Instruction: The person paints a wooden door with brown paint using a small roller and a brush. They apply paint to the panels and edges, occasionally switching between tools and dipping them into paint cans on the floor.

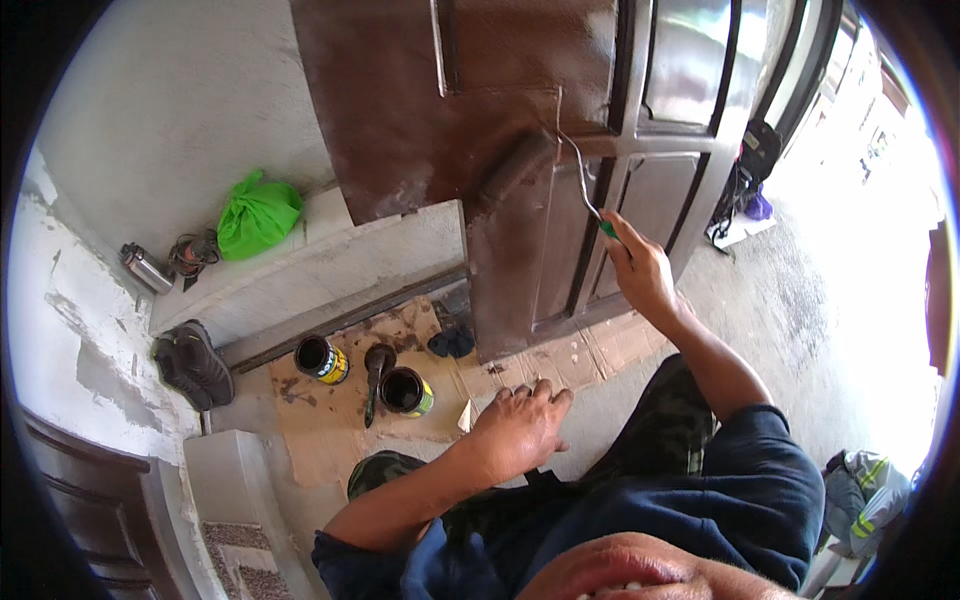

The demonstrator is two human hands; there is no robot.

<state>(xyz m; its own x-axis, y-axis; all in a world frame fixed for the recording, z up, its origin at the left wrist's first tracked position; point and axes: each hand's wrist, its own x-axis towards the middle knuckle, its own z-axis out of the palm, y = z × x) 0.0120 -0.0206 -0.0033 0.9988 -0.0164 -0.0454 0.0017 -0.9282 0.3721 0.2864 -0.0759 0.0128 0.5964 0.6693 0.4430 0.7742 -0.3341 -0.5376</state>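
Observation:
My right hand (640, 268) is closed round the green handle of a paint roller (515, 173). Its bent wire frame reaches up to the dark sleeve, which lies against a brown panelled door (400, 110). The door's surface is glossy in places and duller near the roller. Over my lap, my left hand (520, 428) hangs with its fingers loosely bent and apart, holding nothing. Left of it, an opened can (406, 392) of dark paint stands on cardboard (310, 425), with a paintbrush (377, 375) beside it and a second opened can (321, 360) farther left.
Dark cloth or gloves (451, 342) lie on the cardboard near the door's lower edge. A ledge (330, 245) holds a green bag (258, 215) and a steel flask (147, 268). Dark shoes (195, 365) rest against the left wall. A black backpack (757, 165) is beyond the door.

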